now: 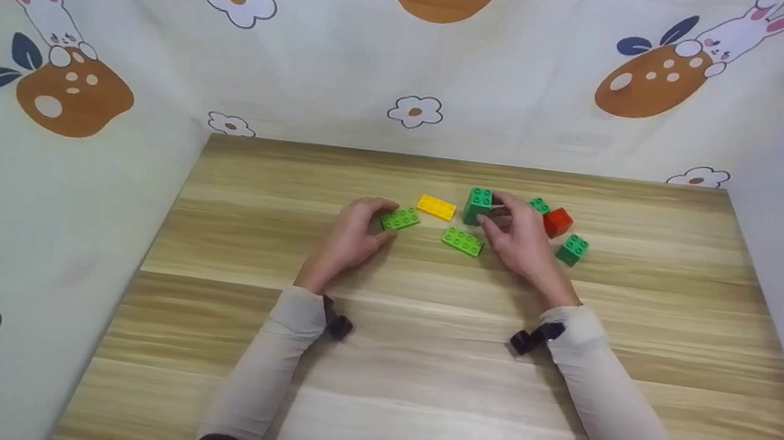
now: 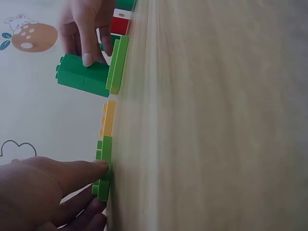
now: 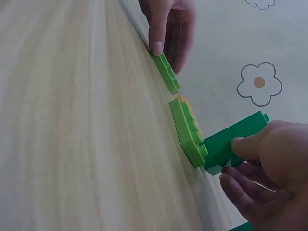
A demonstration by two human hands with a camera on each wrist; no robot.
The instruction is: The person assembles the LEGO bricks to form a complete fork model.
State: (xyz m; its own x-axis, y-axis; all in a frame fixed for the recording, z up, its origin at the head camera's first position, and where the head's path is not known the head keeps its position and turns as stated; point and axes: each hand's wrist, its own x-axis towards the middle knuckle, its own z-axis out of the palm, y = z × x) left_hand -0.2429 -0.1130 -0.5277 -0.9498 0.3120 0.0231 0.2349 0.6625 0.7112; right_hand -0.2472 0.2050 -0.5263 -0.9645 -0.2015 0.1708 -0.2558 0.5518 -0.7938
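My left hand (image 1: 355, 234) pinches a flat light green brick (image 1: 401, 219) between thumb and fingers, low at the tabletop. A stack of two dark green bricks (image 1: 478, 207) stands upright with studs on top. My right hand (image 1: 525, 240) grips this stack from its right side; the thumb lies on its near face in the right wrist view. Between the hands are a flat yellow brick (image 1: 436, 207) and, nearer the person, a second flat light green brick (image 1: 463, 241). In the right wrist view, that second light green brick (image 3: 185, 132) partly hides the yellow one.
Right of the right hand sit a red brick (image 1: 558, 222), a green brick (image 1: 573, 250) and another green brick (image 1: 539, 205) partly hidden by the hand. A patterned cloth wall (image 1: 327, 77) rises behind the wooden table (image 1: 410, 379) and along both sides.
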